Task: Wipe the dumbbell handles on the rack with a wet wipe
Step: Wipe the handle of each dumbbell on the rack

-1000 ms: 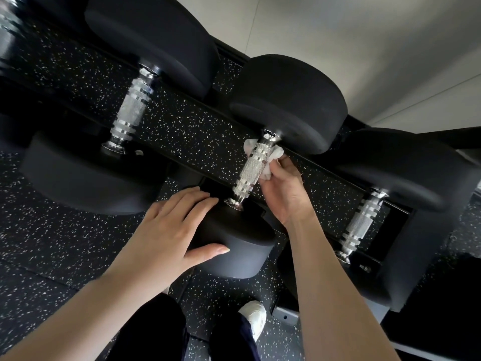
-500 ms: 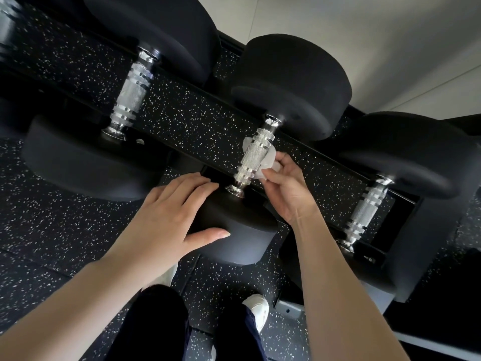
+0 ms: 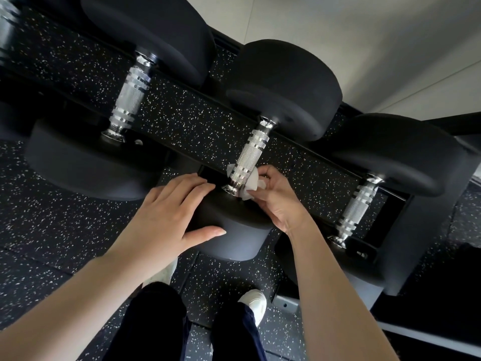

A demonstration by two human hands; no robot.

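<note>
Since a second ago we've slid our right hand (image 3: 276,196) and the wet wipe (image 3: 251,185) down the middle dumbbell handle (image 3: 250,157) to its near end, fingers pinching the wipe round it. Our left hand (image 3: 166,217) lies flat, fingers straight, on that dumbbell's near head (image 3: 234,238) on the rack (image 3: 390,204).

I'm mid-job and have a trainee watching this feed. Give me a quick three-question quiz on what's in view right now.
1. True or false: the left hand holds the wet wipe.
2. Which handle is being wiped? A) left handle B) middle handle C) right handle
3. Fill in: the wipe sits at the handle's ____ end, by the near weight head.

Key
1. False: the right hand pinches it; the left lies flat on the near weight head.
2. B
3. Near (lower)
</note>
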